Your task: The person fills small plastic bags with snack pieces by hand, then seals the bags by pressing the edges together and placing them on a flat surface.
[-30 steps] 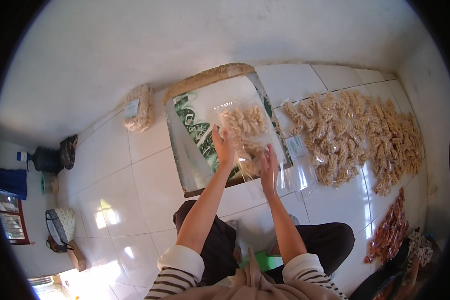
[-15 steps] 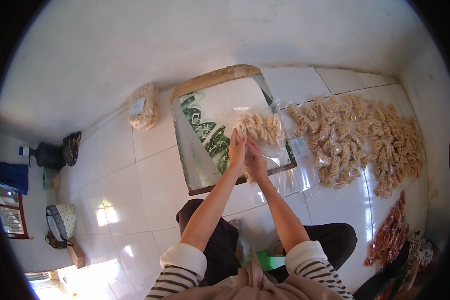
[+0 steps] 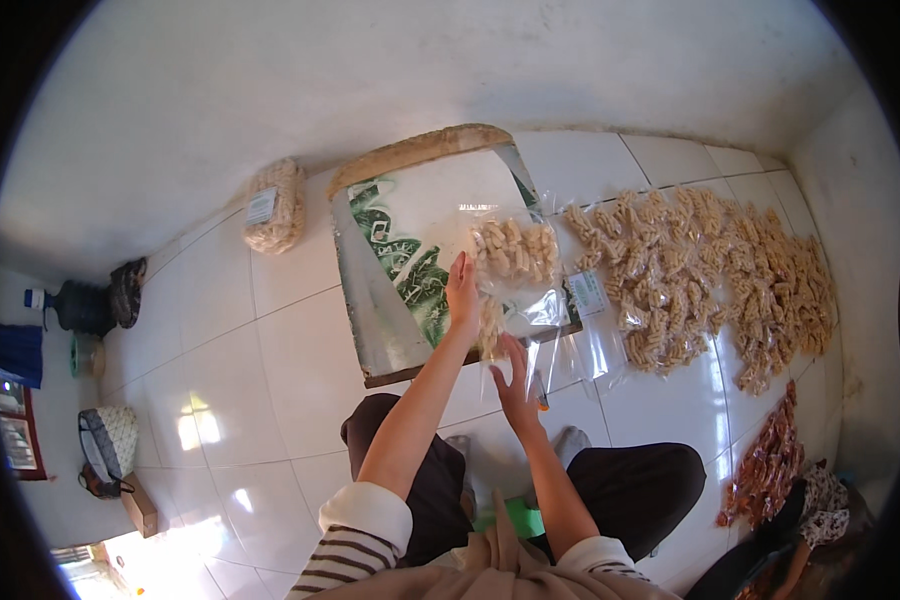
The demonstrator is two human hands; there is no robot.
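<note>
A large clear plastic bag [image 3: 550,312] lies on the low table, part of it hanging past the near right edge. Inside its far end are pale twisted snacks [image 3: 515,250] in small packs. One more small pack of snacks [image 3: 490,325] sits nearer me, between my hands; whether it is inside the large bag I cannot tell. My left hand [image 3: 462,295] rests along the left side of the bag, fingers straight and together. Just beyond the table's near edge, my right hand [image 3: 516,385] has its thumb and fingers apart, fingertips close to the nearer pack.
Many small packs of snacks [image 3: 670,270] cover the floor at right, beside a labelled plastic sheet [image 3: 590,293]. A filled bag [image 3: 275,207] stands left of the low table [image 3: 380,345]. Reddish packs [image 3: 765,465] lie near another person [image 3: 820,520] at lower right.
My right hand has pulled back toward me, away from my left hand, and its fingers have spread. My left hand has shifted slightly left. The nearer pack now shows between them.
</note>
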